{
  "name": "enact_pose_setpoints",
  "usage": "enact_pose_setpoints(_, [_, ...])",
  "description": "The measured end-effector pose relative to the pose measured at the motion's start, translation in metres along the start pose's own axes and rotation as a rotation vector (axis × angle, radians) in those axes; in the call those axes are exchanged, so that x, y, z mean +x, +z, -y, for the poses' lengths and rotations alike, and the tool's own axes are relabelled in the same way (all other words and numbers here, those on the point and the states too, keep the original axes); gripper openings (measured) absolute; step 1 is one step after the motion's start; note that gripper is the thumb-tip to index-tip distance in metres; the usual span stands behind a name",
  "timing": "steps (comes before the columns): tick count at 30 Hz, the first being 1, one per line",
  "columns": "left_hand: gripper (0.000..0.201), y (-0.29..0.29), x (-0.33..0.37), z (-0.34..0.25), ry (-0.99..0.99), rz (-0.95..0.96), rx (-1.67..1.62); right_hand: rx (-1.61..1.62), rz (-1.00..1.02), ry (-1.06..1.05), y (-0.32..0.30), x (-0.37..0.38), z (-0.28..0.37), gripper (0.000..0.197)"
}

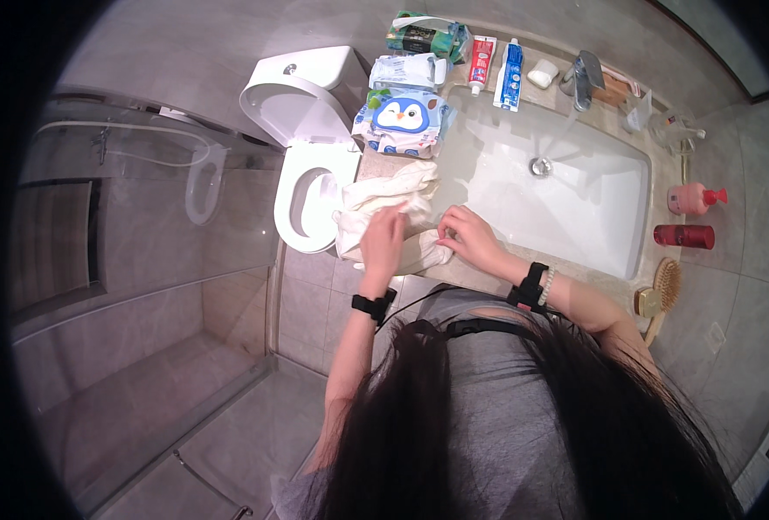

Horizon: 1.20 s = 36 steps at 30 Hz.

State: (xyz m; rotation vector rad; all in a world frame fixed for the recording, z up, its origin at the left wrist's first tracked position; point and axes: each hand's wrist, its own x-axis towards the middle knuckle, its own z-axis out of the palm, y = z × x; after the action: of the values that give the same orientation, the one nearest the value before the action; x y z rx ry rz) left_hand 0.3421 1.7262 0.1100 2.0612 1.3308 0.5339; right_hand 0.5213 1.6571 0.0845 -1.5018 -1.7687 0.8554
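Several pieces of soft white cloth lie bunched on the counter left of the sink. A crumpled white cloth (pixel 391 187) spreads on the far side, and a long, narrow sock-like white cloth (pixel 421 251) lies nearer to me. My right hand (pixel 471 241) pinches the right end of the sock-like piece between thumb and fingers. Over the bunched cloth is my left hand (pixel 384 243), its fingers drawn together at the crumpled cloth. That hand hides part of the fabric, so the exact grip of its fingertips is hard to see.
The white sink (pixel 575 195) is on the right, with a faucet (pixel 582 80) behind it. Wipes packs (pixel 402 121) and two toothpaste tubes (pixel 509 76) line the back. Bottles (pixel 695 199) and a hairbrush (pixel 667 282) stand or lie at right; a toilet (pixel 289 204) is at left.
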Motion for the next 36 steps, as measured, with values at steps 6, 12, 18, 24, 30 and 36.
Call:
enact_pose_setpoints(6, [0.037, 0.022, -0.039, -0.003, 0.303, -0.008, 0.150, 0.289, 0.121, 0.419, -0.002, -0.003, 0.003, 0.018])
enact_pose_setpoints(12, [0.028, 0.027, -0.039, 0.012, 0.139, 0.060, 0.024, 0.352, 0.030, 0.025, -0.001, 0.003, 0.015, 0.038])
enact_pose_setpoints(18, [0.044, 0.028, -0.031, 0.001, -0.004, 0.021, -0.223, 0.423, -0.120, 0.128, -0.003, 0.024, 0.028, 0.019])
enact_pose_setpoints(24, [0.050, -0.007, -0.045, 0.029, -0.135, 0.052, 0.074, 0.569, -0.461, 0.109, -0.003, 0.052, 0.042, 0.016])
enact_pose_setpoints(30, [0.036, -0.070, -0.023, 0.075, -0.094, -0.016, 0.165, 0.628, -0.572, 0.379, 0.012, 0.069, -0.001, 0.020])
enact_pose_setpoints(36, [0.041, -0.071, 0.028, 0.084, 0.021, 0.020, 0.431, 0.725, -0.544, 0.593, 0.040, 0.082, -0.031, 0.041])
